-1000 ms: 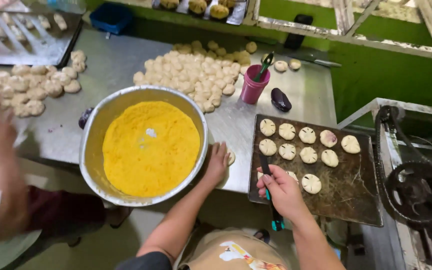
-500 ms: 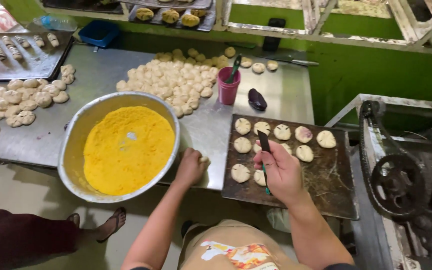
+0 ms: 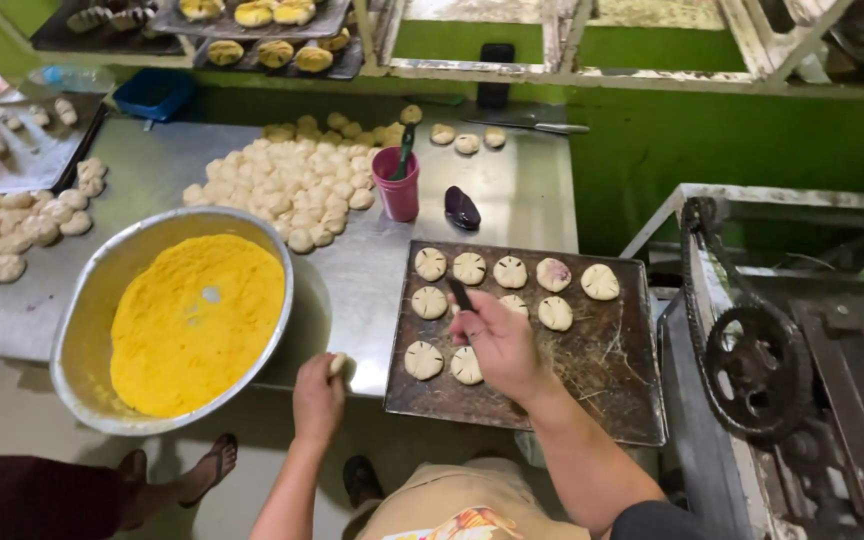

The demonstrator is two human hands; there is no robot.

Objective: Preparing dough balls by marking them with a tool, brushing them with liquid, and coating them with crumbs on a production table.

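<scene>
- The light on my work is soft, even and fairly bright, with no hard-edged shadows.
- The steel counter [image 3: 352, 290] shows a dull, pale sheen rather than sharp glare; the metal bowl [image 3: 87, 310] catches a brighter streak along its rim.
- My right hand [image 3: 500, 345] throws only a faint shadow on the dark baking tray [image 3: 612, 390].
- Under the counter, near the floor, it turns dimmer.
- The centre looks reasonably sharp; my left hand [image 3: 318, 398] is slightly soft.
- The wide lens bends straight lines at the edges.
</scene>
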